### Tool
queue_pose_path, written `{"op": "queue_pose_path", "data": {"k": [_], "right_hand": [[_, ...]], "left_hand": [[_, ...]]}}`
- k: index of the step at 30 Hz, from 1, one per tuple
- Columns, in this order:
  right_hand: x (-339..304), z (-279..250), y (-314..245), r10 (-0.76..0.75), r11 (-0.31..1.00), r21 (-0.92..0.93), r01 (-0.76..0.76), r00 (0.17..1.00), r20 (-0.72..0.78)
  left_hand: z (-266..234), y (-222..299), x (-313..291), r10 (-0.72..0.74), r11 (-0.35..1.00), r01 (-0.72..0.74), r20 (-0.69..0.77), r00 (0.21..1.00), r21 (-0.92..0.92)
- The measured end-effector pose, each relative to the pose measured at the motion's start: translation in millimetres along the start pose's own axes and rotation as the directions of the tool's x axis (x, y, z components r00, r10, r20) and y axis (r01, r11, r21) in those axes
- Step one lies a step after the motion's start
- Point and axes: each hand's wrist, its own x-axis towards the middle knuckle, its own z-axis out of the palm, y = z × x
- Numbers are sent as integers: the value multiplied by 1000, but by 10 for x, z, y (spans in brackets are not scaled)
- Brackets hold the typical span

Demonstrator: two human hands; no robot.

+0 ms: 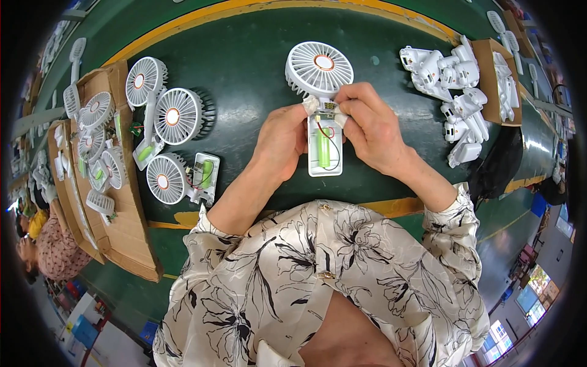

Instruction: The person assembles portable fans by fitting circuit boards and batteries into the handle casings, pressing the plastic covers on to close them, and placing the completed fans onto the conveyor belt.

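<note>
A floral shirt [342, 257] was seen foremost as a fan [321, 79] was gripped near its neck by the left hand [281, 139] and right hand [374, 131], over a table [244, 61]. Light, stiff handling was expected; the wires [337, 147] were judged fragile, the casing [312, 153] the safest hold.

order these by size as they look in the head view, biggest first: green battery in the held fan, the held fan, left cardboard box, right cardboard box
1. Left cardboard box
2. Held fan
3. Right cardboard box, partly squeezed by the fisheye rim
4. Green battery
</note>
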Motion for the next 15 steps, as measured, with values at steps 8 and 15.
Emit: {"op": "queue_pose_path", "data": {"k": [8,15], "right_hand": [[8,44,9,-120,976,-178,122,993,20],[55,13,-12,-140,964,-216,155,987,85]], "left_hand": [[-45,-54,51,-10,1000,10,-66,998,8],[-96,-34,71,-65,997,64,-27,997,-40]]}}
